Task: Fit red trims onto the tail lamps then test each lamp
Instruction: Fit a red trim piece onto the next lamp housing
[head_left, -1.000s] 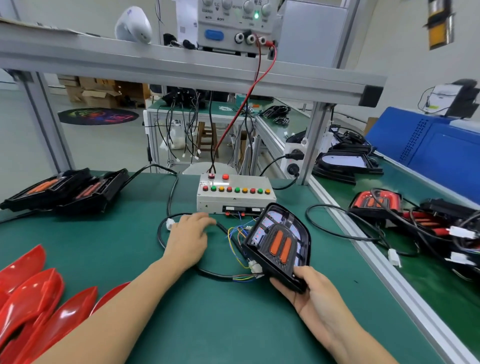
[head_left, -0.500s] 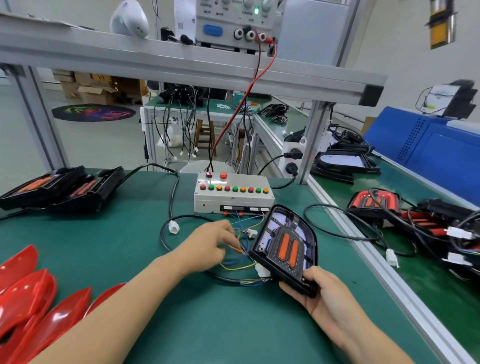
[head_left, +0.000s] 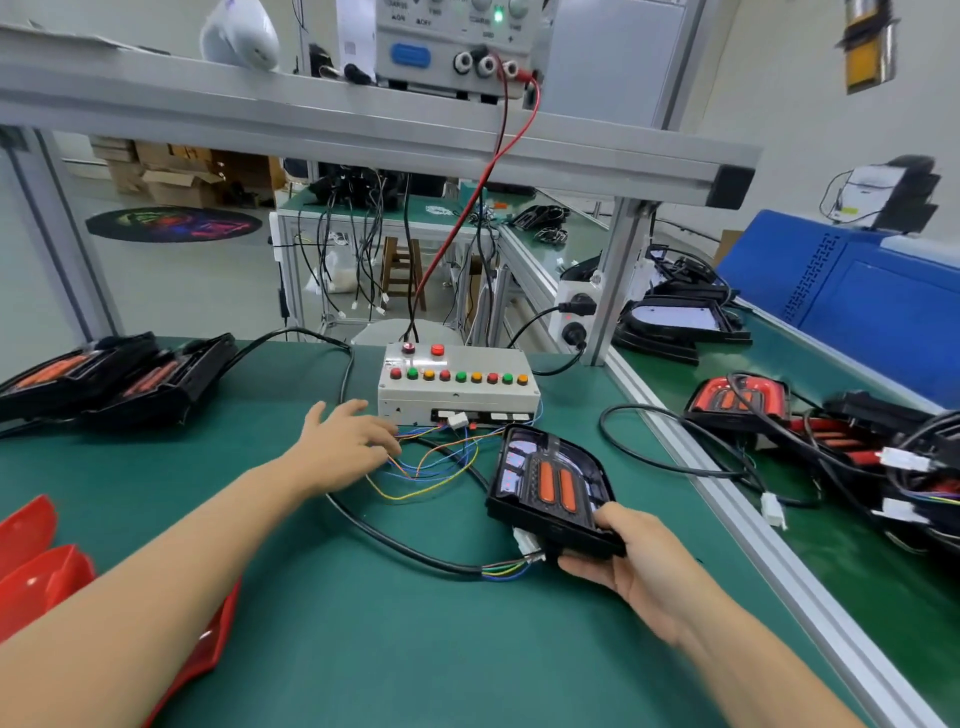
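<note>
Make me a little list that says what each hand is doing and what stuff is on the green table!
Left hand: reaching among the thin coloured wires, right by the test box
Right hand: grips the tail lamp
Lamp: tilted up, two orange bars showing
Box: grey, row of coloured buttons
Red trims: lying near left
More lamps: far left

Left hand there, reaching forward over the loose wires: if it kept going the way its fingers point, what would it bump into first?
Most likely the grey test box, near its front left corner; the left hand already looks close, though depth is hard to judge.
</note>
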